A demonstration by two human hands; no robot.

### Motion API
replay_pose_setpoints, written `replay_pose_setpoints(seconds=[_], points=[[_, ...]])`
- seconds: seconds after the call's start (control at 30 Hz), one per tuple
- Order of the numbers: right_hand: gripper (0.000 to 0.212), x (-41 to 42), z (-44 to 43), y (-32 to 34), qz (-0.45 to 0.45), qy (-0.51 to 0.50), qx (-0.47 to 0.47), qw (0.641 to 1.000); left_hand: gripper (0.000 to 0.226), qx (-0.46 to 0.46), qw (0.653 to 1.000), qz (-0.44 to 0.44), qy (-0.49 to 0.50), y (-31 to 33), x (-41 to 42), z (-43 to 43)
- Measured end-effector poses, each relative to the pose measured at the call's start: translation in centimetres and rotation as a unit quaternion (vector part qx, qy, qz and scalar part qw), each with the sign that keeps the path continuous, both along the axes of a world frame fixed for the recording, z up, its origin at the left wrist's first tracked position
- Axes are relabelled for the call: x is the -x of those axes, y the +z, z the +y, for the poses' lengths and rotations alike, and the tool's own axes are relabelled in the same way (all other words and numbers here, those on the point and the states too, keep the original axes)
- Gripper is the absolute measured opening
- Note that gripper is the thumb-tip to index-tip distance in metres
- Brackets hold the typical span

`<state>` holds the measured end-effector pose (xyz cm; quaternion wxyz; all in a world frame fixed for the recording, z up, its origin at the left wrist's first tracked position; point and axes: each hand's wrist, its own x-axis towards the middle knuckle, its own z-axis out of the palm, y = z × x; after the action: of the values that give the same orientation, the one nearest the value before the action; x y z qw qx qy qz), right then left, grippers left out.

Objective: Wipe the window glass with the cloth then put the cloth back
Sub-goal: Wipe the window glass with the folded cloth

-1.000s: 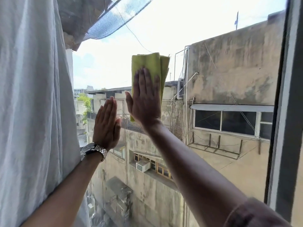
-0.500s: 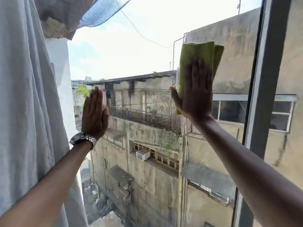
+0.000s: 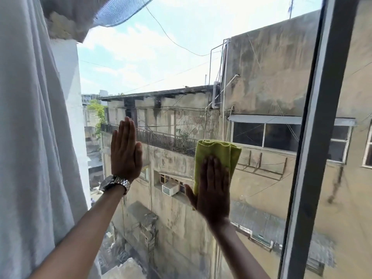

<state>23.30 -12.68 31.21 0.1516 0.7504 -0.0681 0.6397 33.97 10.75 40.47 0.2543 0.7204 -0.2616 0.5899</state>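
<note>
A folded green cloth (image 3: 217, 152) lies flat against the window glass (image 3: 165, 57), pressed there by my right hand (image 3: 212, 188), whose fingers are spread over its lower half. The cloth's upper edge sticks out above my fingertips. My left hand (image 3: 125, 152) rests flat on the glass to the left, fingers together, holding nothing, with a metal watch (image 3: 114, 183) on its wrist. Through the pane I see weathered buildings and sky.
A white curtain (image 3: 34, 137) hangs along the left side, close to my left forearm. A grey vertical window frame (image 3: 314, 137) runs down the right, with another pane beyond it.
My right hand slid the cloth down the glass, from high near the frame to mid-height, and a little leftward. My left hand stayed flat on the glass.
</note>
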Motion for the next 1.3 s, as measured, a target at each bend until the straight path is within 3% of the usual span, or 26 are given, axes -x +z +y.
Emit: replay_pose_setpoints(seconds=[0.23,0.43,0.63,0.9,1.07,1.2,1.3], points=[[0.089,-0.2,1.0,2.8,-0.01,0.012,0.003,1.0,0.059,0.006,1.0,-0.017,0.006,0.1,0.3,-0.2],[0.091,-3.0,6.8,7.8,-0.038,-0.004,-0.076,0.996,0.061,0.002,0.999,-0.037,0.007,-0.2,-0.4,-0.2],[0.083,-4.6,10.1,11.7,-0.011,0.049,-0.004,0.999,0.061,-0.003,0.998,-0.059,0.012,-0.2,-0.8,0.2],[0.096,-2.9,5.5,19.8,0.022,0.104,0.16,0.981,0.06,0.01,0.998,-0.064,0.016,-0.2,-1.1,-0.1],[0.094,0.4,-2.1,23.3,-0.023,0.031,0.118,0.992,0.059,0.011,0.999,-0.046,0.015,-0.2,-0.6,0.0],[0.101,2.0,-5.9,17.5,-0.054,0.015,0.01,0.998,0.06,0.015,0.999,-0.044,0.011,-0.2,-0.5,-0.1],[0.105,1.8,-3.7,10.7,-0.036,-0.007,-0.105,0.994,0.059,0.017,0.999,-0.045,0.014,-0.2,-0.5,-0.3]])
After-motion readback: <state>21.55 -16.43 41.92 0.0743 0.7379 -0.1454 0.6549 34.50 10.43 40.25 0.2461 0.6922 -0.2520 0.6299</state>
